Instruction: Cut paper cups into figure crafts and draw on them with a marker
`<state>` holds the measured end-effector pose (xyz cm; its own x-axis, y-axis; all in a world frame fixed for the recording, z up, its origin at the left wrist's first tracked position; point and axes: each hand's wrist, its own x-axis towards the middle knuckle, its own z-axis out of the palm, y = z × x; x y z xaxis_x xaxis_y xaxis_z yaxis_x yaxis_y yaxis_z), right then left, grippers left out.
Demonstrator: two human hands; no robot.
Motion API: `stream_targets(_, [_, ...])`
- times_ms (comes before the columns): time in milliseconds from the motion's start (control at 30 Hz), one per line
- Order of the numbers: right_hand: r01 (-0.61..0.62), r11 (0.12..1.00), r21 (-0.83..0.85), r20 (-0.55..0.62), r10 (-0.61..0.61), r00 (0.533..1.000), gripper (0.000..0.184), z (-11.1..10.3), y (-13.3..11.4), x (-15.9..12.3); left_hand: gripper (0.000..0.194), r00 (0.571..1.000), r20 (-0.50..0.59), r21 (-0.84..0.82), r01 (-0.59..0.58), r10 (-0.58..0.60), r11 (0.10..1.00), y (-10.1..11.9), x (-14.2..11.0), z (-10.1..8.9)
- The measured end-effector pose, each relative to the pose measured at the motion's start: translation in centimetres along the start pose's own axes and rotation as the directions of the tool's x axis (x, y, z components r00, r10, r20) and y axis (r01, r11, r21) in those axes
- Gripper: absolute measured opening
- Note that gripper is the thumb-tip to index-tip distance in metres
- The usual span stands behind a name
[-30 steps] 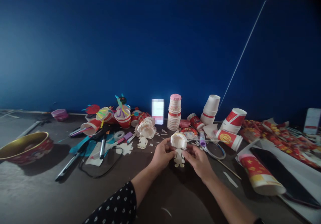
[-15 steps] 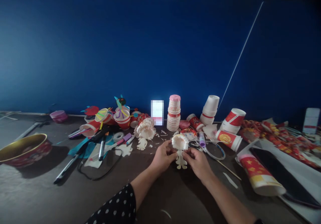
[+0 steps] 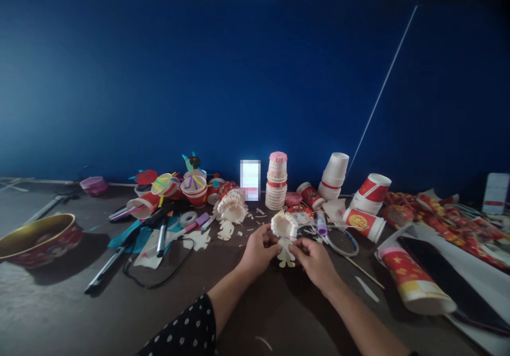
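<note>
Your left hand [image 3: 258, 251] and right hand [image 3: 314, 263] pinch a paper figure [image 3: 285, 238] between them, fingers curled in from either side just under its frilled head; neither hand is open. The figure stands upright between your hands, its head above your fingers and its legs hanging below them, over the dark table [image 3: 255, 319]. Beyond your left hand lies a second paper figure [image 3: 230, 210], with paper scraps [image 3: 260, 211] just beside it. A stack of paper cups [image 3: 276, 181] stands farther back, and a marker [image 3: 161, 237] and tape roll [image 3: 188, 218] lie well to the left.
</note>
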<state>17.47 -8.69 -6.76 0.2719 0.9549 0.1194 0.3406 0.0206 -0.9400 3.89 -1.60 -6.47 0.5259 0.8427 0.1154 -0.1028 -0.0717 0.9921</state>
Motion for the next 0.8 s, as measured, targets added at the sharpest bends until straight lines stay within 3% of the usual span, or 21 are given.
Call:
stream_targets(300, [-0.016,1.0,-0.018,-0.006,0.016,1.0,0.027,0.0,-0.4,-0.2,0.035,0.998,0.056,-0.001,-0.013,0.013,1.0,-0.3,-0.1,0.0])
stream_targets(567, [-0.006,0.993,-0.115,0.025,0.009,1.0,0.031,-0.1,-1.0,-0.3,0.034,0.999,-0.013,0.045,-0.037,0.038,0.998,-0.4,0.0,-0.1])
stream_targets(800, [0.021,0.984,-0.175,0.028,-0.017,0.999,0.033,-0.2,-0.3,0.0,0.045,0.997,-0.032,0.071,-0.064,0.066,0.995,-0.4,0.2,-0.3])
